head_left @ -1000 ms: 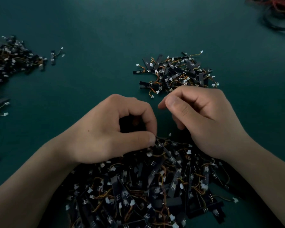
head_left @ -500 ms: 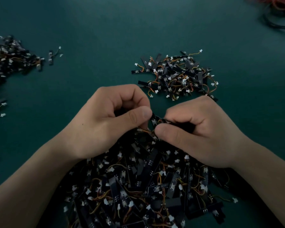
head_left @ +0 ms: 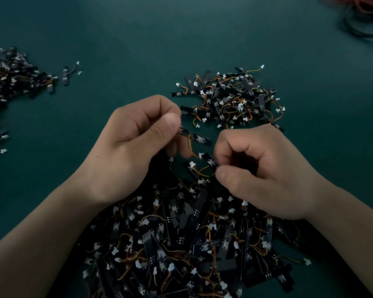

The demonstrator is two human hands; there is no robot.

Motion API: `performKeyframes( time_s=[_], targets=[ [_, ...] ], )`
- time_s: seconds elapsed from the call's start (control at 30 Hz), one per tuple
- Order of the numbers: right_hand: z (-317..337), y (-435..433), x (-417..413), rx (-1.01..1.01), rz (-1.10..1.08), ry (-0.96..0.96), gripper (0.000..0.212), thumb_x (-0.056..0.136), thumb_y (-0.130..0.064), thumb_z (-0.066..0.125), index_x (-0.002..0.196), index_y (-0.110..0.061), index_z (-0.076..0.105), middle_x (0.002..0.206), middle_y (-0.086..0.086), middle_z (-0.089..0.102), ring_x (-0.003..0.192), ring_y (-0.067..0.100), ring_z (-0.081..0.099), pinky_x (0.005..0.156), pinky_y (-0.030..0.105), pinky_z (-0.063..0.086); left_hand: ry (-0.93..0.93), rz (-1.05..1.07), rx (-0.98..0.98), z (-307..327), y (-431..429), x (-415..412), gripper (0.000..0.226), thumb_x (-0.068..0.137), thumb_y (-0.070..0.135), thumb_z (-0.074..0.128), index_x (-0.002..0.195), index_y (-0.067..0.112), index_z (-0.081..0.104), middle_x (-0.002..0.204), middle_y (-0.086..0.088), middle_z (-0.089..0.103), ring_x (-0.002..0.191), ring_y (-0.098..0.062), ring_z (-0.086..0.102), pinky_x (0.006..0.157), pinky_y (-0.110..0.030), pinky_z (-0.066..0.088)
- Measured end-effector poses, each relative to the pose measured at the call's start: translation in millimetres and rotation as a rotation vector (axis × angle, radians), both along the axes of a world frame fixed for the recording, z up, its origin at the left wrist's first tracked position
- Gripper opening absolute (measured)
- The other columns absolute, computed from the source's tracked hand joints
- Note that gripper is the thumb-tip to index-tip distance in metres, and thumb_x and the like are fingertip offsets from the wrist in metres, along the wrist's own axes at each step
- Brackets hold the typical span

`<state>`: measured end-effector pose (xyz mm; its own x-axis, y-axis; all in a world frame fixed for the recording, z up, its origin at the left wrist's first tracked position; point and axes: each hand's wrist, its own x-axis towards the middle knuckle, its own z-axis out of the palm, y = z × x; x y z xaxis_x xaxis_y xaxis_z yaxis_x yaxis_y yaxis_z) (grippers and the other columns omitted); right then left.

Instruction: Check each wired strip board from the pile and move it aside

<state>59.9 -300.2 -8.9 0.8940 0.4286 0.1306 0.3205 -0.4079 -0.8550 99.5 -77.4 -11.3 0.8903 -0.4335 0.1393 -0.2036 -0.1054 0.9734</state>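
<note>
Dimly lit teal table (head_left: 151,35) bears strip-board piles (head_left: 230,97) and a far cable tangle (head_left: 363,20)

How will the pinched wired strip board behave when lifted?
Likely floppy: the wired strip board has an orange wire curving slack between rigid strips. Probably light: left hand and right hand hold it by fingertip pinches. Its connector may snag the pile.

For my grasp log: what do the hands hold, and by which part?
A wired strip board: the left hand pinches one strip at its left end, the right hand pinches the other strip at its lower end.
</note>
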Motion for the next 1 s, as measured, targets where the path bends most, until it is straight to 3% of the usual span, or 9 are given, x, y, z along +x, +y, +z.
performKeyframes(
  time_s=[0.17, 0.23, 0.37, 0.53, 0.6, 0.7, 0.83, 0.93, 1.0],
  targets=[
    [0.6, -0.7, 0.6, -0.032, 0.085, -0.015, 0.023, 0.087, -0.027, 0.061, 0.067, -0.015, 0.061, 0.056, -0.006, 0.055, 0.049, 0.016, 0.051, 0.047, 0.025, 0.037, -0.039, 0.022, -0.002, 1.1, -2.0, 0.1, 0.025, 0.108, 0.024, 0.05, 0.087, 0.015, 0.06, 0.074, -0.001, 0.074, 0.067, -0.01, 0.061, 0.064, -0.017, 0.047],
    [0.4, 0.6, 0.0, 0.04, 0.032, -0.007, 0.03, 0.092, -0.037, 0.063, 0.071, -0.016, 0.062, 0.057, -0.009, 0.055, 0.047, 0.01, 0.049, 0.046, 0.022, 0.035, -0.068, -0.007, 0.03, 2.5, -3.0, -1.6, 0.022, 0.105, 0.03, 0.054, 0.088, 0.017, 0.062, 0.074, 0.003, 0.073, 0.064, -0.006, 0.059, 0.063, -0.012, 0.046],
    [-2.8, 3.7, 0.5, 0.059, -0.098, -0.059, 0.028, 0.097, -0.037, 0.061, 0.075, -0.021, 0.06, 0.054, -0.006, 0.048, 0.045, 0.005, 0.041, 0.045, 0.017, 0.031, -0.088, -0.028, 0.036, 4.6, -2.3, -1.8, 0.018, 0.1, 0.034, 0.058, 0.087, 0.024, 0.063, 0.074, 0.003, 0.073, 0.064, -0.032, 0.058, 0.057, -0.034, 0.045],
    [-4.3, 5.2, 0.6, 0.073, -0.177, -0.07, 0.029, 0.099, -0.034, 0.057, 0.076, -0.017, 0.063, 0.055, 0.001, 0.051, 0.045, 0.011, 0.043, 0.043, 0.019, 0.032, -0.102, -0.04, 0.072, 3.2, -0.4, -0.5, 0.017, 0.1, 0.037, 0.06, 0.089, 0.025, 0.066, 0.076, 0.003, 0.074, 0.062, -0.043, 0.053, 0.052, -0.048, 0.041],
    [-4.0, 5.0, 0.5, 0.094, -0.167, -0.074, 0.031, 0.101, -0.031, 0.055, 0.076, -0.014, 0.063, 0.055, 0.004, 0.05, 0.045, 0.012, 0.043, 0.043, 0.021, 0.032, -0.09, -0.048, 0.101, 2.0, -0.5, -0.9, 0.02, 0.099, 0.039, 0.06, 0.09, 0.024, 0.068, 0.073, 0.004, 0.072, 0.055, -0.036, 0.051, 0.046, -0.041, 0.038],
    [-4.0, 4.2, 1.1, 0.109, -0.168, -0.072, 0.033, 0.101, -0.03, 0.054, 0.075, -0.012, 0.062, 0.055, 0.006, 0.05, 0.046, 0.018, 0.043, 0.043, 0.031, 0.034, -0.108, -0.064, 0.152, 1.7, -1.4, -2.9, 0.03, 0.099, 0.038, 0.061, 0.079, 0.017, 0.068, 0.055, 0.011, 0.056, 0.044, -0.008, 0.039, 0.044, -0.02, 0.03],
    [-4.3, 4.8, 0.8, 0.082, -0.153, -0.077, 0.032, 0.101, -0.029, 0.055, 0.074, -0.013, 0.062, 0.053, 0.004, 0.049, 0.044, 0.016, 0.043, 0.042, 0.022, 0.032, -0.114, -0.089, 0.134, 3.8, -1.4, -3.0, 0.032, 0.098, 0.035, 0.059, 0.074, 0.016, 0.069, 0.061, 0.001, 0.059, 0.049, -0.021, 0.044, 0.048, -0.029, 0.033],
    [-6.2, 5.5, 0.6, 0.031, -0.198, -0.104, 0.033, 0.101, -0.028, 0.059, 0.071, -0.016, 0.062, 0.052, 0.002, 0.051, 0.042, 0.016, 0.046, 0.043, 0.016, 0.03, -0.161, -0.05, 0.227, 2.2, -3.7, -4.1, 0.032, 0.1, 0.026, 0.062, 0.07, 0.016, 0.067, 0.055, 0.014, 0.055, 0.045, -0.004, 0.044, 0.048, -0.012, 0.031],
    [-6.8, 6.4, 0.9, -0.019, -0.238, -0.112, 0.034, 0.101, -0.031, 0.061, 0.069, -0.021, 0.062, 0.051, 0.0, 0.052, 0.042, 0.017, 0.047, 0.042, 0.016, 0.029, -0.166, -0.003, 0.271, 0.9, -4.0, -4.1, 0.034, 0.098, 0.03, 0.062, 0.068, 0.015, 0.065, 0.053, 0.007, 0.055, 0.043, -0.003, 0.043, 0.046, -0.01, 0.031]
  ],
)
